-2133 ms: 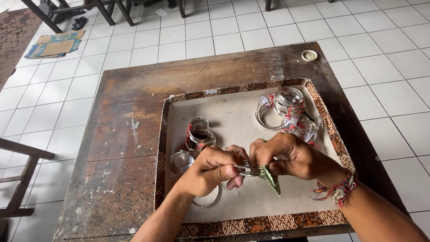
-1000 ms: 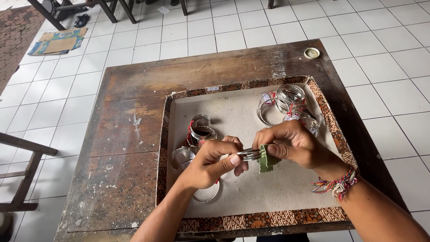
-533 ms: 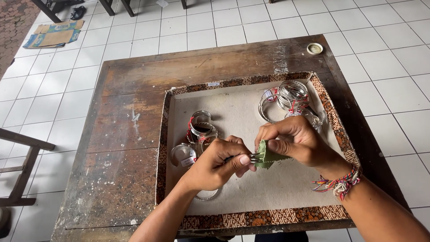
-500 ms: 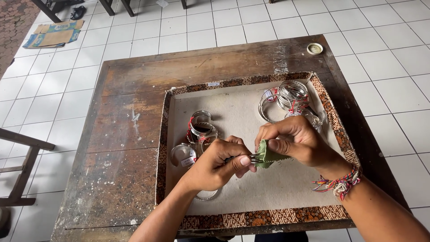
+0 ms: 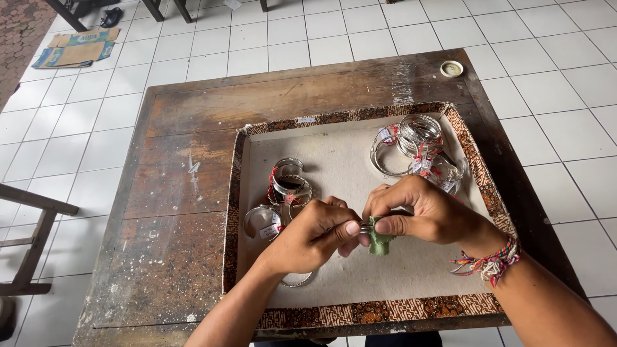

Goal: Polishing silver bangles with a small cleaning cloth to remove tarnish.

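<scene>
Wooden table (image 5: 193, 193), patterned tray (image 5: 360, 315): left hand (image 5: 308, 234) and right hand (image 5: 427, 215) pinch a silver bangle (image 5: 365, 226) with green cloth (image 5: 380, 243), white-tagged bangles (image 5: 418, 151) behind

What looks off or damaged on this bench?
Nothing spilled or askew. The wooden table is worn and paint-flecked. One bangle lies partly under the left hand; the right hand holds a green cloth.

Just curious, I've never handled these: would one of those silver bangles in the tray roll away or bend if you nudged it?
The silver bangles are thin round hoops, so one stood on edge would probably roll; lying flat, as here, it would more likely slide on the tray's matte lining. They look rigid metal and light, and the raised rim should stop them.
</scene>
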